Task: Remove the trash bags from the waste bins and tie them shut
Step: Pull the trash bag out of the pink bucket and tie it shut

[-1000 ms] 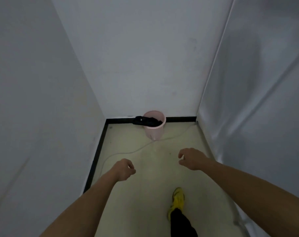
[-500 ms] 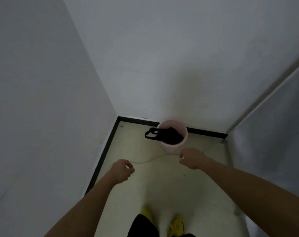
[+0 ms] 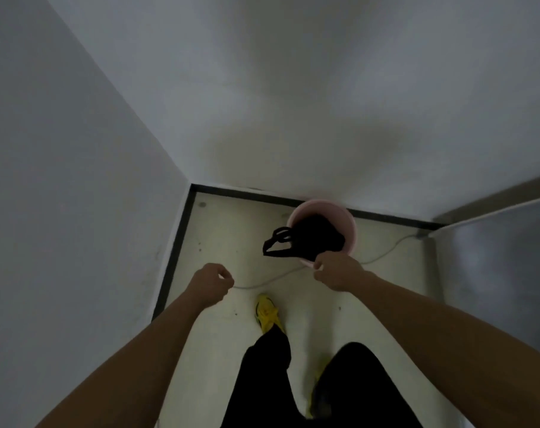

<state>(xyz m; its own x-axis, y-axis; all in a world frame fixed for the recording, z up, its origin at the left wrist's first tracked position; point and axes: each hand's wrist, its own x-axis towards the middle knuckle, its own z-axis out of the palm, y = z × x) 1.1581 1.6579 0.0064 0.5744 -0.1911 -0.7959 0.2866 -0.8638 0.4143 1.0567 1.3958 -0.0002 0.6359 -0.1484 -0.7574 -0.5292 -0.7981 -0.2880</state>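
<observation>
your pink waste bin [image 3: 350, 231] stands upright on the pale floor [image 3: 225, 239], hard against the far wall [image 3: 293, 103] where the black baseboard [image 3: 175, 257] runs. it is round and smooth-walled, apparently plastic, with its mouth facing up. the black trash bag [image 3: 319, 237] sits inside as a thin, crumpled film. its long axis lies across the mouth from right to left, and its handle loops [image 3: 268, 246] spill over the left rim and point left.

your right hand [image 3: 338, 273] is at the near rim with its fingers curled and its knuckles at the bag's near edge. i cannot tell whether it pinches the film. your left hand [image 3: 213, 281] hangs well left of the bin, fingers loosely curled, holding nothing.

a thin white cable [image 3: 271, 281] lies on the floor in a slack curve, passing under both hands and past the bin's base. a yellow shoe [image 3: 267, 313] and black trousers [image 3: 262, 381] show below.
</observation>
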